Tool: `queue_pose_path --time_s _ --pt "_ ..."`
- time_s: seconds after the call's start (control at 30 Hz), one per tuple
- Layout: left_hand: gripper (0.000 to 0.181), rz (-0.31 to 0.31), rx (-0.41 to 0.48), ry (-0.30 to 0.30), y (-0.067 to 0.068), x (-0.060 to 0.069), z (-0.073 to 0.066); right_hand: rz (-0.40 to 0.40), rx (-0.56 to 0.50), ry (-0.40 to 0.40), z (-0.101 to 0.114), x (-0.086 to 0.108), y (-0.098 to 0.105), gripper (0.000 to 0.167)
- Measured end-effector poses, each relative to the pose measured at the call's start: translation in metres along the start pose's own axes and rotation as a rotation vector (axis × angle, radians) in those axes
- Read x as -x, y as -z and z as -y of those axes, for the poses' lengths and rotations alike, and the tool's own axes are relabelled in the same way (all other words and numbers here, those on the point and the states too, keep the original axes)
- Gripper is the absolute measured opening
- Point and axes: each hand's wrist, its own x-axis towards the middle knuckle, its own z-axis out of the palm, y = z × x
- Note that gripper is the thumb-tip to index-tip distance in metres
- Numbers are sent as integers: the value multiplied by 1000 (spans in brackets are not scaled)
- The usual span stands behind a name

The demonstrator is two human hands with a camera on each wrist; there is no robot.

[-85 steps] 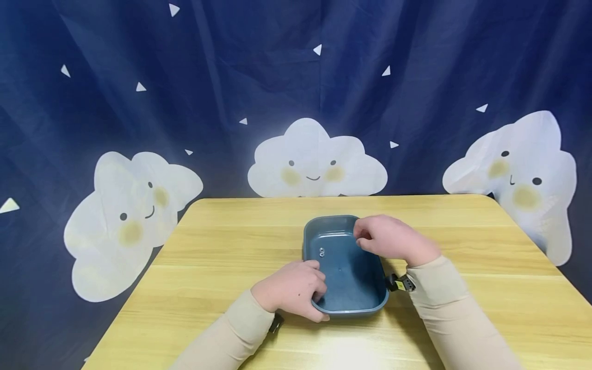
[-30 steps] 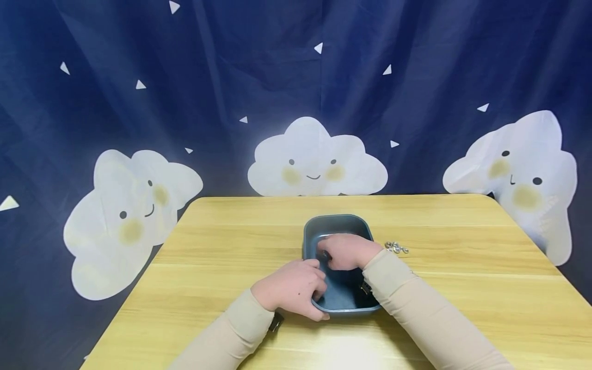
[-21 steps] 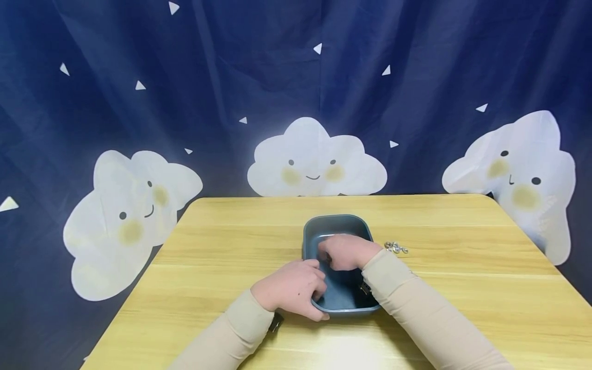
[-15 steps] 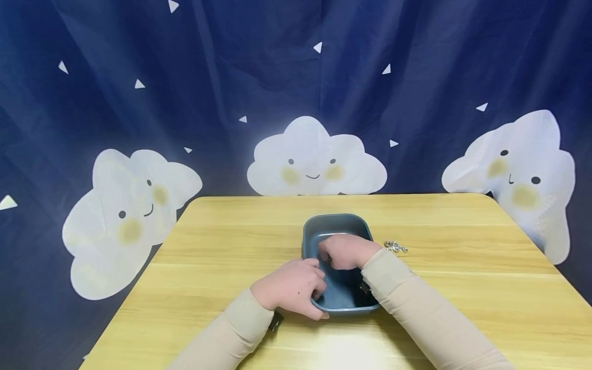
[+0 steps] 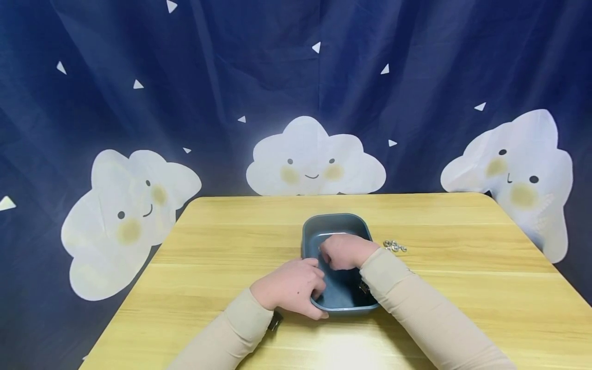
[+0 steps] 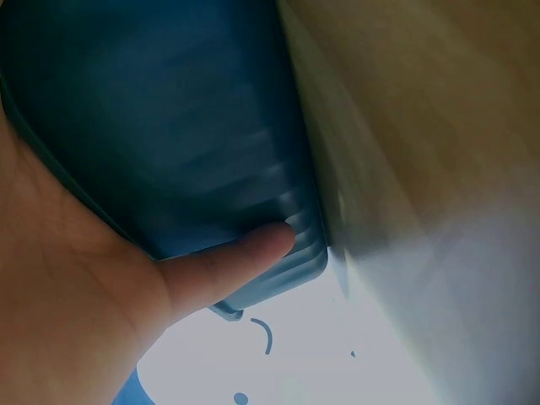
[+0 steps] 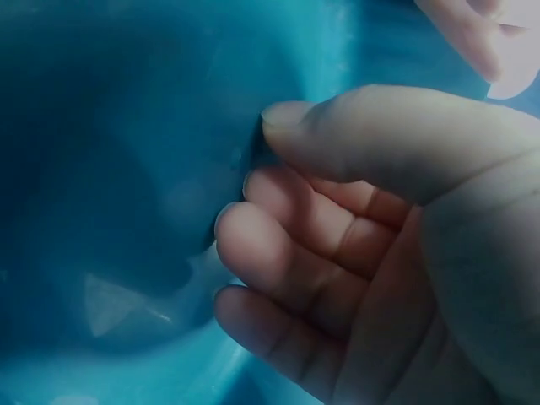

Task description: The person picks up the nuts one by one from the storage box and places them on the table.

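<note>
A dark blue-green plastic box (image 5: 339, 292) with rounded corners stands without a lid on the table. My left hand (image 5: 292, 289) grips its near left wall, fingers over the rim; in the left wrist view the thumb of this hand (image 6: 93, 278) lies along the ribbed outer wall (image 6: 169, 126). Inside the box, my right hand (image 5: 346, 252) reaches down near the left wall with bent fingers. In the right wrist view, thumb and fingers of that hand (image 7: 363, 245) curl toward the box floor (image 7: 101, 152); whether they pinch anything is hidden.
Several small shiny metal pieces (image 5: 394, 246), perhaps nuts, lie on the wooden table (image 5: 462, 293) just right of the box. Behind the table's far edge hangs a dark blue curtain (image 5: 277, 67) printed with clouds.
My right hand has moved left from the box's right rim down into it, exposing the metal pieces on the table. It now covers where two small metal pieces lay inside. The left hand stays.
</note>
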Motion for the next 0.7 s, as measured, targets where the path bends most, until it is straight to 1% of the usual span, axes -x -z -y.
queue_pose_path --time_s 0.23,0.47,0.7 --pt "47 0 -6 -6 -1 0 0 8 23 -15 1 -2 -4 20" --pt "47 -5 -4 -8 -1 1 1 26 2 -17 1 -2 -2 20" --pt "47 -1 0 -3 0 0 0 -1 -25 -2 -1 1 4 17"
